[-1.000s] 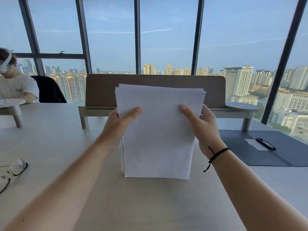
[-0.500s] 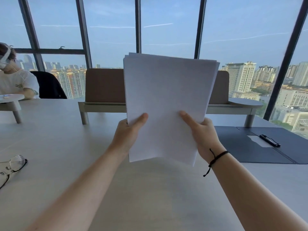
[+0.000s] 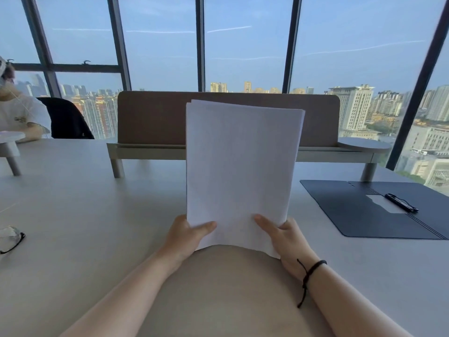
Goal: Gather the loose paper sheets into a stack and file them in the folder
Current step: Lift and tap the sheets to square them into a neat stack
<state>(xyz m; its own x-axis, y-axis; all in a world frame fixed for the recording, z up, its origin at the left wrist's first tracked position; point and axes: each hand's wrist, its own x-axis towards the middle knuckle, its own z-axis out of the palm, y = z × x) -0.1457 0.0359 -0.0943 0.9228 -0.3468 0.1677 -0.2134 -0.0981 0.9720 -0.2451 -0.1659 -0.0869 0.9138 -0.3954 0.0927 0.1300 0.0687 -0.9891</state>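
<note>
A stack of white paper sheets [image 3: 239, 166] stands upright in front of me, its bottom edge lifted off the table and bowed. My left hand [image 3: 185, 235] grips the lower left corner, thumb on the front. My right hand [image 3: 289, 242] grips the lower right corner the same way; a black cord sits on that wrist. The dark blue folder [image 3: 359, 215] lies open and flat on the table to the right, apart from the stack, with a black pen [image 3: 401, 202] resting on a white label near its spine.
Glasses [image 3: 11, 238] lie at the table's left edge. A brown desk divider on a raised shelf [image 3: 155, 122] crosses the table behind the stack. Another person in a white shirt [image 3: 19, 115] sits at the far left. Floor-to-ceiling windows stand behind.
The stack went from resting on the table to being lifted, then came back down lower and closer to me. Both hands slid from mid-height to the bottom corners.
</note>
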